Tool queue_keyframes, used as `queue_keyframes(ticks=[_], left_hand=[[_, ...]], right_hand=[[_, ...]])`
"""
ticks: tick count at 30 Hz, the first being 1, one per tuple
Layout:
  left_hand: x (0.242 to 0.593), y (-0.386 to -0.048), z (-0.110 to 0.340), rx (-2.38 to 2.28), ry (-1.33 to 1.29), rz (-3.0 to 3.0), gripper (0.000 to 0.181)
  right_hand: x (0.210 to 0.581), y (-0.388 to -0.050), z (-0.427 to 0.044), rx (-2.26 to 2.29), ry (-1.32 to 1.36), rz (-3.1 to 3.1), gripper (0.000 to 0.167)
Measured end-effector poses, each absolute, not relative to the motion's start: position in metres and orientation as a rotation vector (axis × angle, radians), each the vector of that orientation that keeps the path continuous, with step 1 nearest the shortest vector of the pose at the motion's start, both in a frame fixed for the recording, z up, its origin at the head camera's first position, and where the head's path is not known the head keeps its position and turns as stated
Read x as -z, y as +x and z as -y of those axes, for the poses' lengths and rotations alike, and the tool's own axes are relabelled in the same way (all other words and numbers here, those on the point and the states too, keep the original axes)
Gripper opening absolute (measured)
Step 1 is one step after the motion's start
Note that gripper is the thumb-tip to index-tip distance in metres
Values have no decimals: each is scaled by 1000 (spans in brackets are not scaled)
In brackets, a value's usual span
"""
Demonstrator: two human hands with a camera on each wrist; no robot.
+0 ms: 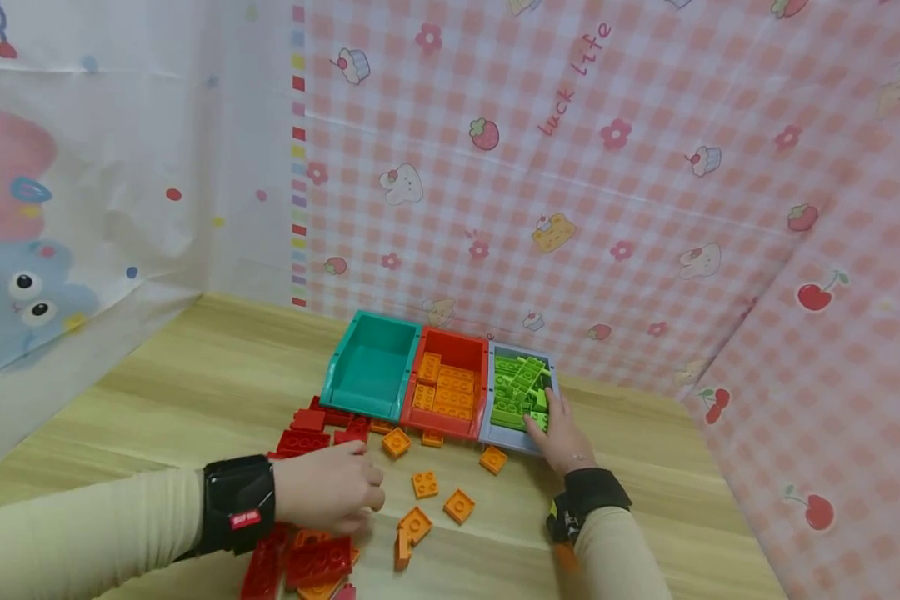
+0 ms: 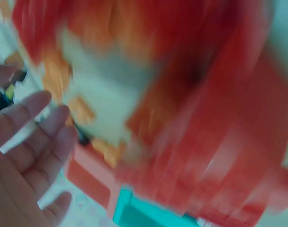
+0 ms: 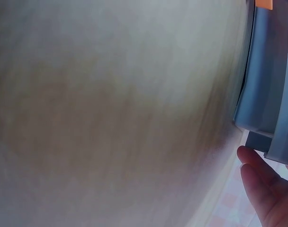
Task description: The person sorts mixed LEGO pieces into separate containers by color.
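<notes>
My left hand (image 1: 330, 487) hovers over the loose bricks at the left front. In the left wrist view its fingers (image 2: 58, 123) are extended, with nothing held. Beneath and around it lie red toy building bricks (image 1: 318, 562), blurred in the left wrist view. Orange bricks (image 1: 424, 484) are scattered to its right. My right hand (image 1: 566, 437) is at the right side of a grey-blue bin (image 1: 512, 437) of green bricks (image 1: 527, 377). Its thumb reaches over the front part and a finger lies along the side wall. In the right wrist view, fingertips (image 3: 248, 155) meet the bin's corner.
A teal bin (image 1: 378, 367), with no bricks visible inside, and a red bin (image 1: 444, 425) holding orange bricks adjoin the grey-blue one in a row. Patterned cloth walls (image 1: 495, 183) stand behind and at both sides of the wood-grain table (image 1: 195, 375).
</notes>
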State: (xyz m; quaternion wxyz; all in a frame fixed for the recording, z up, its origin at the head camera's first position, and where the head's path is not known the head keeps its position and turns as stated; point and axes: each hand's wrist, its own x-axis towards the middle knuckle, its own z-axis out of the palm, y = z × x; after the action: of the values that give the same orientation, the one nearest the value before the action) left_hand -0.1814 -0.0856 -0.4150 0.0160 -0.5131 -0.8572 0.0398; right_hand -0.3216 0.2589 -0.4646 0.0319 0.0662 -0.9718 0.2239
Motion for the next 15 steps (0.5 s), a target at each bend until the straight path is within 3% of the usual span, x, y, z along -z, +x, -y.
queue_keyframes(ticks=[8,12,15], left_hand=[[435,-142,109,-11,-1645,2896,53],[443,-140,112,9,-1658,2838,62],[448,-144,111,128,-1517,2877,63]], right_hand=[[463,-323,-261,-669,217,3003,76],[465,-323,-260,-663,201,3009,74],[465,-324,-259,-653,206,3003,75]])
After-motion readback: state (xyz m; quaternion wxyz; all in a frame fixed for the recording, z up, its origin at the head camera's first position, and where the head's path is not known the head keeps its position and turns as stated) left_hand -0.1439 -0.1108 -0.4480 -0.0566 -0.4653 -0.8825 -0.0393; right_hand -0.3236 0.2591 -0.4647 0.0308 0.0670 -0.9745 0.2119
